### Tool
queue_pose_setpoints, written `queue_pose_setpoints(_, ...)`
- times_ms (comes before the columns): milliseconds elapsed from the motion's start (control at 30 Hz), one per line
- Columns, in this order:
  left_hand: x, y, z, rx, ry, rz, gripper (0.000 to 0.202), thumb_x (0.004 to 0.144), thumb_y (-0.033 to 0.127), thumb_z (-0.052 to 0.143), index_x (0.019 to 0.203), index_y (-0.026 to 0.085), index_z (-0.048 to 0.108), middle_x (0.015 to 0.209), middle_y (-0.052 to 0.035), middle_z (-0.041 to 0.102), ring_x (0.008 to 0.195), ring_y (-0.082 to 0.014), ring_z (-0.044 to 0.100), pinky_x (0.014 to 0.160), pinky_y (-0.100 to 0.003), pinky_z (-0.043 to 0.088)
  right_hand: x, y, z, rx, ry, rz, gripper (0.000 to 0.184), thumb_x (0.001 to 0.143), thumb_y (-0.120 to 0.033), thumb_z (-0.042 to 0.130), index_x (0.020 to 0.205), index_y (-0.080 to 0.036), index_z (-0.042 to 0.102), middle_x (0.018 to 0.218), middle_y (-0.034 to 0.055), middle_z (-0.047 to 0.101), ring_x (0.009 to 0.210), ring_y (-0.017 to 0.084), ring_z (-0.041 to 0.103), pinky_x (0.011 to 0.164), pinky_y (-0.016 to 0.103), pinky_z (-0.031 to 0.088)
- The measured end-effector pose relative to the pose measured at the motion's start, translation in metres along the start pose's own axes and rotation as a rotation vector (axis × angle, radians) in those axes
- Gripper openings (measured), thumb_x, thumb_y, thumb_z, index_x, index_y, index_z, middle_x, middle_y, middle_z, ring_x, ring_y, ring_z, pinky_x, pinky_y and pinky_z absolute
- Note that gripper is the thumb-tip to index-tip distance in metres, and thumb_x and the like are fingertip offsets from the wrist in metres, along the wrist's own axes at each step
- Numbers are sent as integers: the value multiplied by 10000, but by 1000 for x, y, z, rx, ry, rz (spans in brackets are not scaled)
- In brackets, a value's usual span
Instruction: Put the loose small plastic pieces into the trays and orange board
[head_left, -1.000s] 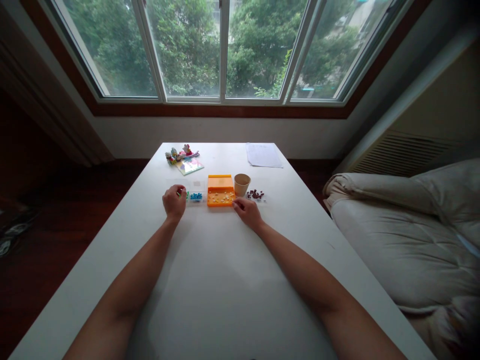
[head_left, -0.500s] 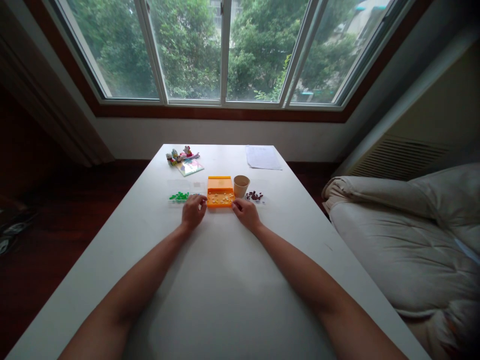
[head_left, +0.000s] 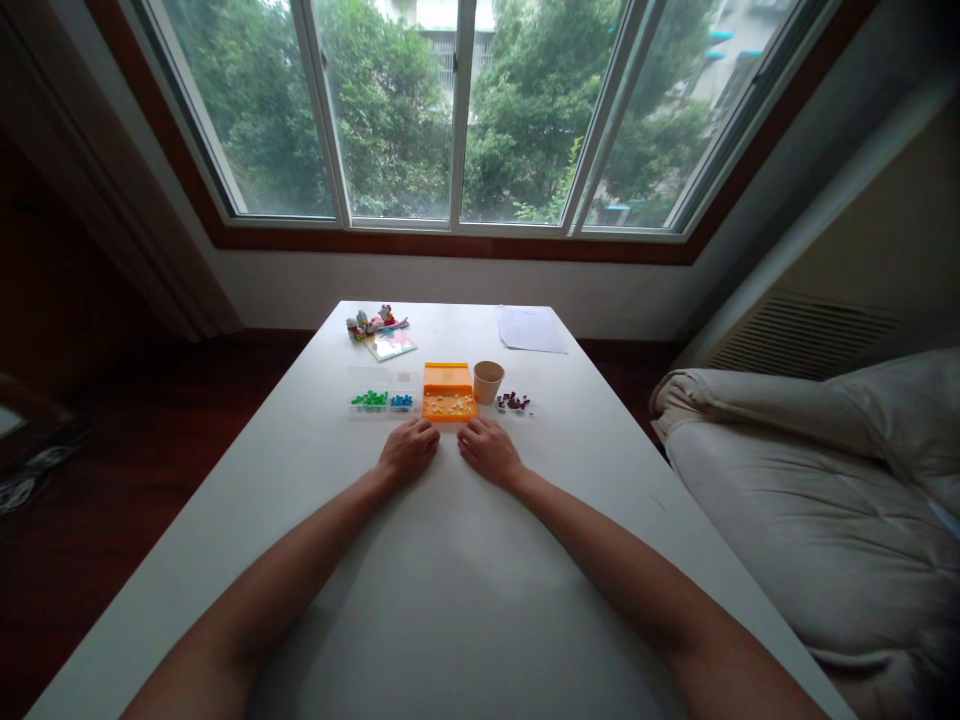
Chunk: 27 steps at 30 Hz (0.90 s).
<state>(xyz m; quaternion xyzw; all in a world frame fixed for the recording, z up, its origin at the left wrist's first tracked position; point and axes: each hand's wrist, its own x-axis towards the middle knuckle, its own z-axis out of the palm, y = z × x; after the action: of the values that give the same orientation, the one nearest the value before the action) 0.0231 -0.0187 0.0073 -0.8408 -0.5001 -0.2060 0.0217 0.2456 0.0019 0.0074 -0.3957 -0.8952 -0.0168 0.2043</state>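
My left hand [head_left: 409, 448] rests on the white table, palm down, fingers bent and held together. Mirroring it on the right, my right hand [head_left: 489, 450] lies with its fingers curled in too. Nothing shows in either hand. Just beyond the fingertips stands an open orange box [head_left: 448, 417], its lid raised at the back and small pale pieces scattered inside. Left of it, a clear case holds green pieces [head_left: 370, 399] and blue pieces [head_left: 401, 402]. Dark brown pieces [head_left: 513, 402] lie in a clear tray at the right, beside a brown paper cup [head_left: 489, 382].
Small toy figures [head_left: 371, 322] and a shiny flat card or packet [head_left: 391, 345] are at the table's back left. Paper sheets [head_left: 531, 329] lie at the back right. A padded pale couch [head_left: 795, 490] stands right of the table [head_left: 465, 600]; a window is ahead.
Both hands have let go of the orange box's sides and drawn back to the table in front of it. The blue pieces now show. My view has tilted up slightly.
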Motion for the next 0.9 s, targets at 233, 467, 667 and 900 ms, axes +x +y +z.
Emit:
queue_pose_setpoints(233, -4, 0, 0, 18, -66, -51, 306, 911, 301, 548, 1206, 236, 603, 1266, -100, 574, 1182, -269, 505, 1052, -438, 407, -26, -11, -3, -8, -92, 136, 432, 960, -464, 527, 1333, -247, 561, 1431, 116, 495, 1322, 285, 425, 1113, 445, 323)
queue_pose_setpoints(467, -16, 0, 13, 27, -197, -74, 564, 976, 466, 414, 1487, 227, 402, 1565, -123, 359, 1435, -302, 319, 1194, -481, 227, -24, -5, 5, -18, -211, 161, 598, 990, -571, 389, 1505, -267, 404, 1605, 99, 307, 1483, 294, 252, 1201, 495, 191)
queue_pose_setpoints(667, -24, -3, 8, 16, -309, -43, 710, 970, 638, 300, 1574, 268, 254, 1655, -101, 182, 1526, -313, 132, 1218, -535, 103, -26, -5, 7, -17, -304, 96, 723, 974, -660, 322, 1580, -271, 256, 1662, 88, 126, 1528, 313, 119, 1222, 524, 110)
queue_pose_setpoints(900, -27, -5, -4, 8, -392, 19, 838, 900, 759, 320, 1592, 312, 165, 1672, -89, 60, 1528, -360, 69, 1171, -669, 25, -28, -2, -1, 18, -365, -34, 835, 926, -753, 304, 1601, -284, 155, 1666, 81, 53, 1531, 326, 86, 1224, 545, 76)
